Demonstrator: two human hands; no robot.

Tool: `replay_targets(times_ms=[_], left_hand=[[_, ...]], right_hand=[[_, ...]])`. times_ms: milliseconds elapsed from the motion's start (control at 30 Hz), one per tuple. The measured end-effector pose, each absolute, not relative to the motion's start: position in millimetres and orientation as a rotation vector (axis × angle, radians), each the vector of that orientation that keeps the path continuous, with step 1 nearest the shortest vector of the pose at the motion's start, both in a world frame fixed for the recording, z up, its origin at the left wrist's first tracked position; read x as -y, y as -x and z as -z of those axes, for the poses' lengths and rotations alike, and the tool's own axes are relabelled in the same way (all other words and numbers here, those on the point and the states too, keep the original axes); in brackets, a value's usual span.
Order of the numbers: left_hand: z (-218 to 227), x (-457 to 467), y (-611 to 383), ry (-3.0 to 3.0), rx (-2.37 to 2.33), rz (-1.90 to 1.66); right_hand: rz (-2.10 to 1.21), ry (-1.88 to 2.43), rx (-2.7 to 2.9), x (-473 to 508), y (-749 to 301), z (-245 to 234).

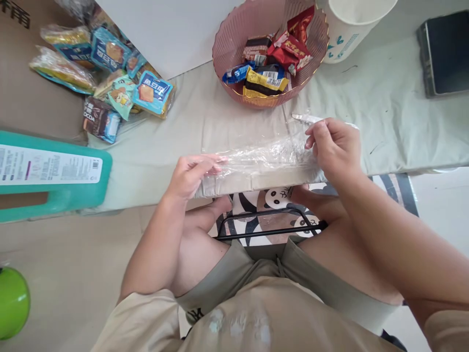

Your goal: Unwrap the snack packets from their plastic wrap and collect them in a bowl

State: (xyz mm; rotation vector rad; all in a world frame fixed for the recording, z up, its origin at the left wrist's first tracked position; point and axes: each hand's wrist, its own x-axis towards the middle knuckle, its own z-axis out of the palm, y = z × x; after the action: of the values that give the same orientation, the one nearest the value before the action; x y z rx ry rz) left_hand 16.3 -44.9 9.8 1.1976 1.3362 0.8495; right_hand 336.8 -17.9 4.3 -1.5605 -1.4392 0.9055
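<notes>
A crumpled clear plastic wrapper (264,154) lies stretched along the near edge of the grey-clothed table (388,107). My left hand (190,173) rests on its left end with fingers flat and pressed on the film. My right hand (335,146) pinches the wrapper's right end between thumb and fingers, lifting a corner slightly. Just behind the wrapper stands a pink ribbed bowl (229,46) holding several wrapped snacks in red, yellow, blue and brown packets.
A pile of snack packets (110,83) lies at the far left on a cardboard sheet (25,98). A teal container (51,173) sits at left, a white cup (348,29) and a dark tablet (445,54) at the back right. A green ball (12,300) lies on the floor.
</notes>
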Motion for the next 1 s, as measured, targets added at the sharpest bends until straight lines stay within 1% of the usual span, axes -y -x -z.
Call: replay_targets(times_ms=[67,133,267,533,700,833,900,1000], left_hand=[[-9,41,-15,-1.237,-1.241,-0.763],[-9,38,-15,-1.273,-1.171,-0.761],[-9,29,-15,-1.270,-1.172,-0.803],[-15,22,-4,-1.128,-1.147,-0.718],[-20,23,-1,-1.071,-1.250,-0.559],[-23,21,2,-1.108,-1.218,-0.389],[-22,20,-1,-1.065,-1.274,-0.497],[-15,16,-8,-1.023,-1.465,-0.792]], right_hand=[[-0.865,1.632,1.414,17,-335,-6],[-0.838,1.692,1.406,16,-332,-8],[-0.844,1.733,1.402,12,-331,-7],[-0.860,1.787,1.392,4,-334,-1],[-0.852,1.863,1.327,2,-328,-6],[-0.826,1.930,1.296,1,-326,-11],[-0.817,1.926,1.324,2,-326,-11],[-0.764,1.904,1.390,2,-328,-8]])
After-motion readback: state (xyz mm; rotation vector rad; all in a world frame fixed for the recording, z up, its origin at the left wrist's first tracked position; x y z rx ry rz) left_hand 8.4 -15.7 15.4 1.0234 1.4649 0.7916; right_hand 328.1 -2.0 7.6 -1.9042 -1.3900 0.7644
